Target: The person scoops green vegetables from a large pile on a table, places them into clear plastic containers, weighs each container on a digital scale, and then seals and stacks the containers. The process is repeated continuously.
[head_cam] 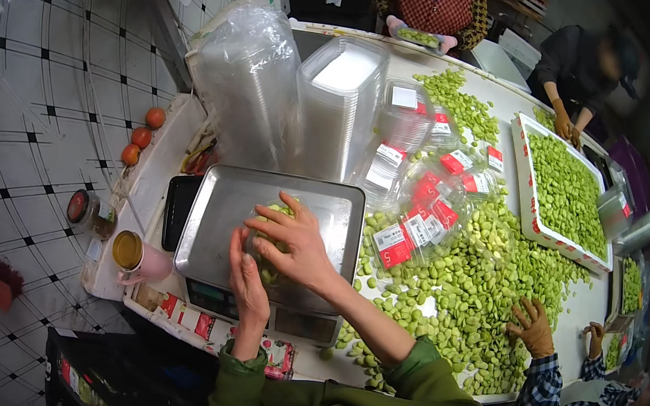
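Note:
A clear plastic tray of shelled green broad beans [270, 274] sits on the steel pan [222, 206] of a weighing scale, largely hidden by my hands. My right hand [295, 245] lies over the tray with its fingers spread. Upright at the tray's near left side is my left hand [249, 283], palm inward and fingers together; whether it grips the tray I cannot tell. Below the pan shows the scale's display panel [213, 300]. Loose broad beans [464, 287] cover the table to the right of the scale.
Behind the scale stand stacked clear trays [337, 123] and a bagged stack [245, 84]. Labelled clear lids [423, 218] lie among the beans. A white foam box [527, 198] holds more beans. At left are a pink mug [150, 265] and jar [93, 214]. A co-worker's gloved hand [535, 329] touches the pile.

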Tool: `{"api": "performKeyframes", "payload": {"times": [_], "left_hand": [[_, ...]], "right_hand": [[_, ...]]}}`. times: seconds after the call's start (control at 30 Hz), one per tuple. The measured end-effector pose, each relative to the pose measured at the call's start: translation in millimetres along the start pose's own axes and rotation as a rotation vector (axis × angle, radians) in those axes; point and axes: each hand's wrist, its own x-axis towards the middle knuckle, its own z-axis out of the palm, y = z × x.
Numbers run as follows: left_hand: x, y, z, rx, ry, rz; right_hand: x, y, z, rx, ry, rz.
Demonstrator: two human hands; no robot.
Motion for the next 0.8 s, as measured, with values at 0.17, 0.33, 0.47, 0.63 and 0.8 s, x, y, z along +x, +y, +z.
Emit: {"api": "performKeyframes", "payload": {"times": [0.17,0.33,0.47,0.63,0.8], "left_hand": [[-22,33,1,0.048,0.124,0.155],[-83,68,-12,-0.065,-0.401,-0.037],[-141,39,11,-0.257,-0.688,-0.418],[-162,13,26,-0.206,-0.780,-0.566],[-159,13,21,-0.169,-0.724,-0.599]], "right_hand": [[-22,16,-28,0.412,0.074,0.166],[-91,67,-74,-0.092,0.458,0.357],[-155,93,-96,-0.690,0.355,0.419],[-188,116,-91,-0.551,0.435,0.517],[-185,119,-93,-0.455,0.487,0.681]]}}
